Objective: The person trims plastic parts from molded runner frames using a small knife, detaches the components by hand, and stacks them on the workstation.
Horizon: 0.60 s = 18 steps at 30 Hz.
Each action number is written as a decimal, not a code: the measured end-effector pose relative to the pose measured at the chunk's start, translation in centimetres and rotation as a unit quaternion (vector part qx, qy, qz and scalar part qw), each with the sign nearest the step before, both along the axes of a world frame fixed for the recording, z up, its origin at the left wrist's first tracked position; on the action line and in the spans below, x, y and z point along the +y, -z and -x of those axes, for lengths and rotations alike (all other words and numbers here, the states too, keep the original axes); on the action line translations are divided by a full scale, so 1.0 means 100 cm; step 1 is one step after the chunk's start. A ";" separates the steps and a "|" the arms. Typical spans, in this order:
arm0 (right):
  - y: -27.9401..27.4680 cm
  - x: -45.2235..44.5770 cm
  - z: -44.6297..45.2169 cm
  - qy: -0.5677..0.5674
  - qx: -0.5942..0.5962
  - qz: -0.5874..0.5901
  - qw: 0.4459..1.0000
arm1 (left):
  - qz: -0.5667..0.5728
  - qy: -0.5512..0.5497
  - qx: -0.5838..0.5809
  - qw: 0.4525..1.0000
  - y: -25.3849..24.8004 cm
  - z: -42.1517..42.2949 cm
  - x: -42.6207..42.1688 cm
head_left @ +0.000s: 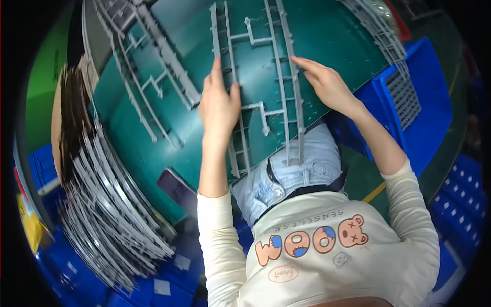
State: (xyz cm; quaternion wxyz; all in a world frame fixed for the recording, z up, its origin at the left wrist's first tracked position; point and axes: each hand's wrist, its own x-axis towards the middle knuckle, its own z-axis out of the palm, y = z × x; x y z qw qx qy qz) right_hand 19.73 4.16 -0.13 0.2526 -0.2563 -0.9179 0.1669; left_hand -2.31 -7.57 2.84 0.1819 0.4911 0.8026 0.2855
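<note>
A long grey plastic frame (281, 77), with two pairs of thin ribbed rails joined by cranked crosspieces, lies on the green table and reaches over its near edge above my lap. My left hand (220, 100) rests on its left rails, index finger stretched along them and thumb apart. At the right rails, my right hand (327, 84) touches the outer side with its fingertips, fingers extended. Neither hand is closed round the frame. To the left lies a similar grey frame (169, 66), angled away from me.
A tall stack of grey frames (117, 204) stands at the left, beside brown cardboard sheets (74, 112). A phone (176, 187) lies by the near table edge. More grey strips (376, 28) are at the far right, above a blue bin (429, 102).
</note>
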 end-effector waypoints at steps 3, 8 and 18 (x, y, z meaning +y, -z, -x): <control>-0.027 -0.020 0.005 0.086 0.091 0.458 0.880 | 0.110 -0.065 0.048 0.991 -0.008 -0.012 -0.013; -0.022 -0.028 0.012 0.095 0.213 0.666 0.709 | -0.042 -0.063 0.115 0.990 -0.005 -0.014 -0.019; -0.027 -0.052 0.050 0.105 0.144 0.433 0.884 | 0.047 0.121 0.071 0.989 -0.008 -0.029 0.004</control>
